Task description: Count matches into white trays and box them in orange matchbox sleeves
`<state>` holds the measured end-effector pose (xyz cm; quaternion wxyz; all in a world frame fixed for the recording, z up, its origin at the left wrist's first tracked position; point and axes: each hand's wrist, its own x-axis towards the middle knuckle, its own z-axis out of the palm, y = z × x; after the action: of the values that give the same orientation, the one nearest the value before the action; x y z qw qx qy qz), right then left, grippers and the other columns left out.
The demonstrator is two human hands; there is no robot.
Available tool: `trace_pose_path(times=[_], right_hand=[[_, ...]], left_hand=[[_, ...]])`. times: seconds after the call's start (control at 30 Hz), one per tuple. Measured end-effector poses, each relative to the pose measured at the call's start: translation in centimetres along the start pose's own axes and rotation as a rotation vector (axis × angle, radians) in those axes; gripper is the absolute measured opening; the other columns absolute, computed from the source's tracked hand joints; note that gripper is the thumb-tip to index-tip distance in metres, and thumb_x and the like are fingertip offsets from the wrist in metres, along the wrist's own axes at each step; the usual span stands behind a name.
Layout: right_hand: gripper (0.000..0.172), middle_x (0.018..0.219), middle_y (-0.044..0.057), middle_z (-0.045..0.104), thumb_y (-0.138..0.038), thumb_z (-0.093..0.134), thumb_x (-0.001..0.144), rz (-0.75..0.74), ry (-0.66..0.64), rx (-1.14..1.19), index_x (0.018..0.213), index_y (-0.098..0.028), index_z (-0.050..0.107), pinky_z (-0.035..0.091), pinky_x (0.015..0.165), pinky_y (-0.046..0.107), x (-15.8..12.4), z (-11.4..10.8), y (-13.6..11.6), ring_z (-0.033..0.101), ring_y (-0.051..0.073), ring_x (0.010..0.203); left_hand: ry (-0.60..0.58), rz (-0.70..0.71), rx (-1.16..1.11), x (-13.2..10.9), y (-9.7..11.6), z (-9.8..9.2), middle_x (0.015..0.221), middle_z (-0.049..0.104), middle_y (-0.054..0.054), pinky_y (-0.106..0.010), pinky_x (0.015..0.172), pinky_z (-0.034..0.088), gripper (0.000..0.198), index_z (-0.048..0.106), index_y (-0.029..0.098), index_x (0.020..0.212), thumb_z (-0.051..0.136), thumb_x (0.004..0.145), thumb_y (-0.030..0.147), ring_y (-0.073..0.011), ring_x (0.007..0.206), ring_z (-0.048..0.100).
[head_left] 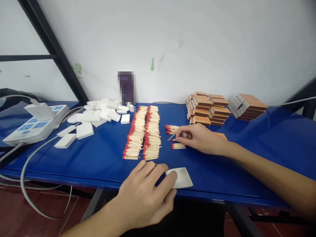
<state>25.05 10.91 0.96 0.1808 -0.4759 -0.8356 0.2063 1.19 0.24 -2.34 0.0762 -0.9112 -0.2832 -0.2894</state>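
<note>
At the table's front edge my left hand [150,191] is closed on the left end of a white matchbox tray [184,177], its thumb lying over the rim. The visible inside of the tray holds nothing. Farther right, my right hand [197,138] pinches a red-tipped match [173,140] between thumb and fingertips. Small groups of matches lie just behind it [172,129] and just in front of it [178,146], with one loose match [171,137] beside the fingers. Left of these, two long rows of matches [135,138] run from front to back, red heads to the left.
White matchbox trays [85,130] are heaped at the left. Orange matchboxes [202,110] stand stacked at the back right, with another stack [251,102] farther right. A power strip [37,125] with cables is at the far left. A dark blurred rectangle [127,87] leans against the wall.
</note>
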Motion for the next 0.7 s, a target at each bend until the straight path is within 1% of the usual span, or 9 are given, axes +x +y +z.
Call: trace_pose_path(times=[0.13, 0.2, 0.27, 0.33, 0.43, 0.5, 0.53, 0.63, 0.7], right_hand=[[0.024, 0.055, -0.005, 0.045, -0.040, 0.056, 0.087, -0.010, -0.031, 0.045, 0.077, -0.019, 0.064, 0.029, 0.051, 0.025, -0.17, -0.03, -0.36, 0.039, 0.011, 0.051], [0.025, 0.054, -0.006, 0.043, -0.040, 0.056, 0.087, -0.015, -0.018, 0.056, 0.078, -0.020, 0.065, 0.028, 0.050, 0.025, -0.27, -0.01, -0.34, 0.036, 0.011, 0.051], [0.024, 0.054, -0.006, 0.042, -0.040, 0.055, 0.089, -0.029, 0.035, 0.048, 0.085, -0.020, 0.068, 0.028, 0.051, 0.025, -0.29, 0.09, -0.18, 0.036, 0.011, 0.051], [0.025, 0.053, -0.006, 0.044, -0.037, 0.053, 0.090, -0.058, 0.082, 0.019, 0.096, -0.021, 0.071, 0.029, 0.051, 0.025, -0.24, 0.24, 0.06, 0.037, 0.011, 0.051], [0.029, 0.059, -0.003, 0.055, -0.033, 0.051, 0.092, -0.112, 0.082, -0.023, 0.107, -0.021, 0.072, 0.033, 0.054, 0.024, -0.09, 0.44, 0.29, 0.045, 0.012, 0.054], [0.028, 0.064, -0.001, 0.060, -0.032, 0.050, 0.093, -0.128, 0.065, -0.043, 0.102, -0.020, 0.073, 0.034, 0.055, 0.024, -0.02, 0.47, 0.28, 0.047, 0.012, 0.056], [0.027, 0.063, -0.001, 0.060, -0.033, 0.050, 0.093, -0.128, 0.062, -0.056, 0.097, -0.019, 0.073, 0.034, 0.055, 0.024, 0.01, 0.45, 0.25, 0.047, 0.012, 0.055], [0.025, 0.054, -0.004, 0.050, -0.034, 0.052, 0.091, -0.105, 0.082, -0.110, 0.082, -0.020, 0.070, 0.031, 0.052, 0.025, 0.07, 0.40, 0.20, 0.040, 0.011, 0.050], [0.024, 0.052, -0.004, 0.047, -0.034, 0.053, 0.090, -0.084, 0.110, -0.138, 0.078, -0.020, 0.068, 0.031, 0.052, 0.025, 0.14, 0.44, 0.30, 0.039, 0.011, 0.049]], left_hand=[[0.002, 0.000, 0.004, 0.00, -0.04, 0.02, 0.100, 0.065, -0.010, -0.039, 0.071, 0.046, 0.023, 0.062, 0.013, 0.112, 0.052, 0.092, 0.020, -0.0239, 0.080, 0.057], [0.002, -0.003, 0.006, 0.02, -0.05, 0.06, 0.100, 0.065, -0.010, -0.039, 0.071, 0.046, 0.023, 0.062, 0.014, 0.112, 0.052, 0.092, 0.020, -0.0237, 0.079, 0.057], [0.003, -0.005, 0.008, 0.03, -0.03, 0.08, 0.100, 0.065, -0.009, -0.039, 0.071, 0.046, 0.023, 0.062, 0.014, 0.112, 0.052, 0.092, 0.020, -0.0235, 0.079, 0.057], [0.005, -0.005, 0.009, 0.04, 0.00, 0.09, 0.100, 0.065, -0.010, -0.039, 0.072, 0.046, 0.023, 0.062, 0.014, 0.112, 0.051, 0.093, 0.020, -0.0236, 0.080, 0.057], [0.004, -0.003, 0.011, 0.06, 0.06, 0.06, 0.100, 0.066, -0.009, -0.039, 0.071, 0.046, 0.023, 0.062, 0.014, 0.112, 0.051, 0.093, 0.021, -0.0234, 0.079, 0.057], [0.004, 0.000, 0.010, 0.07, 0.08, 0.03, 0.099, 0.066, -0.009, -0.038, 0.071, 0.046, 0.023, 0.062, 0.014, 0.112, 0.051, 0.093, 0.021, -0.0233, 0.079, 0.057], [0.003, 0.001, 0.010, 0.07, 0.08, 0.01, 0.099, 0.066, -0.009, -0.038, 0.070, 0.046, 0.023, 0.062, 0.014, 0.112, 0.051, 0.092, 0.021, -0.0233, 0.078, 0.057], [0.000, -0.001, 0.010, 0.04, 0.05, 0.01, 0.099, 0.066, -0.009, -0.038, 0.070, 0.046, 0.023, 0.063, 0.014, 0.111, 0.051, 0.092, 0.021, -0.0234, 0.078, 0.057], [0.002, -0.001, 0.011, 0.02, 0.01, 0.06, 0.098, 0.066, -0.009, -0.038, 0.070, 0.046, 0.023, 0.063, 0.014, 0.111, 0.051, 0.092, 0.020, -0.0234, 0.078, 0.057]])
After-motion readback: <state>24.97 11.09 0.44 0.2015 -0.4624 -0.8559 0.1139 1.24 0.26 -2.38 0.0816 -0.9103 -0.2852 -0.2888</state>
